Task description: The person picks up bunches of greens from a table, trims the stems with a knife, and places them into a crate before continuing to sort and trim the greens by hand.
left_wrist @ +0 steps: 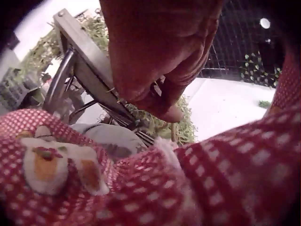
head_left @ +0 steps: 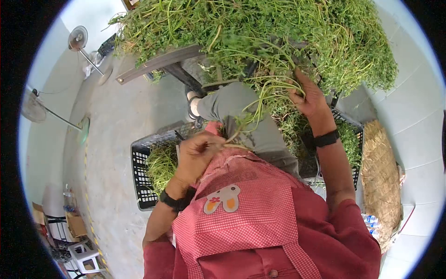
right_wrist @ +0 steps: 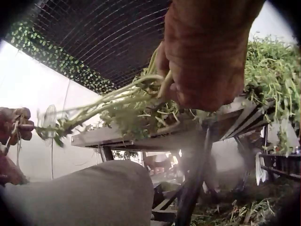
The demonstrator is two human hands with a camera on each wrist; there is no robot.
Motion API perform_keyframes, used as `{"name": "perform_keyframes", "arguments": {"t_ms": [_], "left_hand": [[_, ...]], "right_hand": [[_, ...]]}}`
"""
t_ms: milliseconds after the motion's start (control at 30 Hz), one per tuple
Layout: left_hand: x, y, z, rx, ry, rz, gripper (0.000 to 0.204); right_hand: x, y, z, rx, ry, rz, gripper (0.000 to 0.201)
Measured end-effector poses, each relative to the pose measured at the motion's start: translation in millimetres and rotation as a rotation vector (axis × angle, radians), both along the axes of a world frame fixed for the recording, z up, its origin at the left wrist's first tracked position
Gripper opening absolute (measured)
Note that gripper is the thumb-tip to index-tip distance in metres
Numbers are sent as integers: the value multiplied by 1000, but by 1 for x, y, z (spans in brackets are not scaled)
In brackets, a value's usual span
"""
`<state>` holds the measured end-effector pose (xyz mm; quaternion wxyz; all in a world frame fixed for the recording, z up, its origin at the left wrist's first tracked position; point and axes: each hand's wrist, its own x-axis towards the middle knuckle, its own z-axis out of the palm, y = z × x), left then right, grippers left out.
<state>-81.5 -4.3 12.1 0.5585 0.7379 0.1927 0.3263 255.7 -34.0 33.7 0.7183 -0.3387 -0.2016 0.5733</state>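
In the head view the right hand (head_left: 309, 95) grips several long green stems (head_left: 269, 88) near the table's front edge, their leafy ends spreading up and left. The left hand (head_left: 200, 153) pinches the pale lower ends of stems over the apron (head_left: 246, 195). In the right wrist view the right hand (right_wrist: 207, 66) has its fingers curled round the stems (right_wrist: 113, 100), which stretch left toward the left hand (right_wrist: 16, 127). The left wrist view shows the left hand (left_wrist: 160, 56) with thumb and fingertips together; what lies between them is mostly hidden.
A large heap of greens (head_left: 260, 23) covers the table (head_left: 158, 63). A black crate (head_left: 141, 176) with greens stands at the left, another crate (head_left: 357, 135) at the right beside a straw bundle (head_left: 381, 186). Standing fans (head_left: 78, 39) and a white stool (head_left: 86, 255) are on the left.
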Motion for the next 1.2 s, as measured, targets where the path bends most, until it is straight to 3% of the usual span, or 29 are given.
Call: {"name": "perform_keyframes", "arguments": {"t_ms": [33, 67, 100, 133, 200, 333, 433, 600, 700, 767, 867, 933, 1067, 1133, 1200], "left_hand": [[-8, 6, -8, -249, -69, 96, 16], [-12, 9, -8, -247, -64, 96, 16], [-16, 11, -9, -286, -67, 92, 14], [-20, 12, -10, -327, -69, 90, 13], [-27, 16, -15, -343, -86, 115, 12], [-40, 16, -21, -365, -85, 112, 12], [-42, 5, -17, -219, 80, 149, 14], [-55, 4, -21, -238, 152, 156, 15], [-49, -3, -16, -289, 198, 129, 16], [-46, -6, -8, -291, 226, 106, 17], [-44, -6, 3, -500, 347, -26, 20], [-35, -10, 5, -267, 466, -114, 23], [-23, -8, 12, -115, 530, -72, 20], [-8, -8, 23, 58, 312, 63, 21], [16, -13, 35, 221, 213, 82, 25]], "right_hand": [[5, 0, -4, -26, 3, -52, 21], [12, 0, -12, -54, 7, -103, 22], [28, 1, -30, 57, 30, 23, 23], [28, -2, -32, 53, 37, 22, 23], [29, -8, -34, -84, -34, -141, 23], [40, -31, -26, -164, -172, -278, 16], [59, -39, -24, -173, -270, -299, 18], [62, -46, -3, -266, -472, -431, 25], [40, -49, 7, -257, -497, -373, 24], [26, -44, -11, -249, -568, -370, 23], [-5, -53, -17, -234, -723, -270, 21], [-36, -61, -8, -363, -884, -105, 21], [-73, -63, -12, -423, -988, 52, 23], [-88, -63, -6, -266, -645, 124, 27], [-98, -58, -1, -218, -595, 69, 28]]}}
